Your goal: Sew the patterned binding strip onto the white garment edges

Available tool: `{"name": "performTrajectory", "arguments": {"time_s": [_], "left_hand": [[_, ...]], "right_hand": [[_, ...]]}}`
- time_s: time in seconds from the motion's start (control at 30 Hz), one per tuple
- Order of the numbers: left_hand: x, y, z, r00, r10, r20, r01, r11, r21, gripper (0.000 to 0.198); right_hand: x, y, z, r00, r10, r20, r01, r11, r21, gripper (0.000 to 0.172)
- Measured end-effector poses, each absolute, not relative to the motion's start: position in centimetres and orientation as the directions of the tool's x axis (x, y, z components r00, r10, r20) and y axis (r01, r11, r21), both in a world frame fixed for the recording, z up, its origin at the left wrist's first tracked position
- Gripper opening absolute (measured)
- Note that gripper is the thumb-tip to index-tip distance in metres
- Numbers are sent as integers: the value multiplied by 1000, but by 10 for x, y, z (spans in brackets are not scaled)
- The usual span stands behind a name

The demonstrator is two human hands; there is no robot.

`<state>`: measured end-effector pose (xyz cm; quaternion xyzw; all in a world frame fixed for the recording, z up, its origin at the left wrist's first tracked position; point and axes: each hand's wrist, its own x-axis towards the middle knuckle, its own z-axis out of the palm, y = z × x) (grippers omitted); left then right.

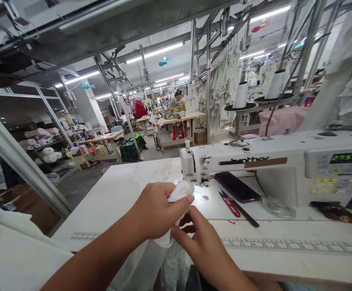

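Note:
A piece of white fabric (180,190) is bunched between my hands, just in front of the sewing machine's needle area. My left hand (156,208) grips it with the thumb laid along its edge. From below right, my right hand (196,234) pinches the lower part of the same fabric, its fingertips partly hidden. More of the cloth hangs down over the table's front edge. The white sewing machine (242,161) stands right behind, its lamp lighting the needle plate (198,197).
On the machine bed lie a dark phone (236,186), red-handled thread snips (230,205) and a black tweezer-like tool (245,213). A ruler strip (285,244) runs along the front of the table (103,202). Thread cones (240,95) stand behind. White fabric (15,246) is piled at left.

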<state>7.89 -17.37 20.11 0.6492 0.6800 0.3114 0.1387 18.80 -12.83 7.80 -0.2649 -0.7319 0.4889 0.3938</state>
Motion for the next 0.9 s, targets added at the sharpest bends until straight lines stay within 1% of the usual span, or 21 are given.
{"name": "performTrajectory", "arguments": {"time_s": [0.1, 0.17, 0.2, 0.23, 0.27, 0.3, 0.33, 0.37, 0.4, 0.43, 0.47, 0.5, 0.53, 0.6, 0.63, 0.7, 0.77, 0.8, 0.83, 0.87, 0.9], "left_hand": [[65, -180, 212, -66, 982, 176, 722, -75, 688, 41], [48, -187, 224, -90, 979, 185, 710, -67, 701, 42], [38, -191, 230, -104, 981, 165, 706, -44, 707, 41], [28, -194, 234, -105, 986, 128, 703, -17, 711, 39], [17, -197, 235, -91, 993, 80, 702, 7, 713, 36], [7, -200, 233, -66, 997, 31, 704, 24, 710, 33], [-1, -201, 228, -37, 999, -9, 706, 33, 707, 30], [-8, -201, 218, -18, 999, -32, 702, 35, 711, 28], [-13, -200, 206, -7, 999, -35, 687, 30, 726, 26], [-16, -198, 192, -6, 1000, -22, 659, 20, 752, 24], [-17, -196, 176, -6, 1000, -6, 612, 9, 791, 22], [-16, -194, 162, -6, 1000, 1, 544, 3, 839, 21], [-14, -192, 148, -18, 1000, -4, 463, 12, 886, 21], [-6, -188, 129, -83, 995, -49, 326, 73, 943, 20], [-1, -186, 123, -131, 988, -84, 289, 119, 950, 19], [9, -181, 120, -225, 967, -117, 302, 183, 936, 15], [16, -177, 125, -260, 960, -103, 359, 195, 913, 11], [19, -175, 129, -254, 962, -96, 373, 189, 908, 11], [21, -173, 132, -239, 967, -92, 378, 180, 908, 12], [22, -172, 135, -221, 971, -94, 374, 174, 911, 13], [22, -171, 138, -205, 973, -107, 365, 177, 914, 12]], "right_hand": [[186, -124, 82, -592, 751, 294, 42, 393, -919, 24], [195, -122, 88, -673, 693, 259, -31, 324, -946, 31], [202, -121, 91, -730, 646, 224, -102, 221, -970, 31], [209, -120, 93, -783, 594, 186, -181, 67, -981, 28], [216, -120, 93, -821, 551, 150, -254, -117, -960, 25], [221, -120, 92, -842, 527, 114, -308, -297, -904, 23], [224, -119, 89, -845, 529, 75, -344, -431, -834, 22], [225, -119, 84, -842, 538, 29, -359, -518, -776, 20], [223, -119, 78, -838, 545, -16, -352, -564, -747, 20], [219, -118, 72, -837, 544, -55, -321, -572, -755, 20], [214, -117, 65, -826, 559, -78, -277, -522, -806, 22], [209, -116, 58, -800, 594, -84, -223, -425, -877, 26], [204, -115, 52, -762, 644, -72, -164, -299, -940, 30], [196, -114, 43, -642, 767, -3, -71, -63, -996, 34], [194, -116, 40, -573, 819, 33, -46, 8, -999, 34], [192, -122, 36, -483, 864, 143, -68, 126, -990, 35], [191, -131, 35, -460, 829, 319, -84, 317, -945, 40], [191, -136, 34, -468, 796, 384, -85, 392, -916, 38], [190, -139, 34, -479, 775, 413, -81, 430, -899, 32], [189, -141, 35, -481, 779, 403, -71, 424, -903, 24], [188, -141, 37, -476, 805, 355, -61, 372, -926, 17]]}}
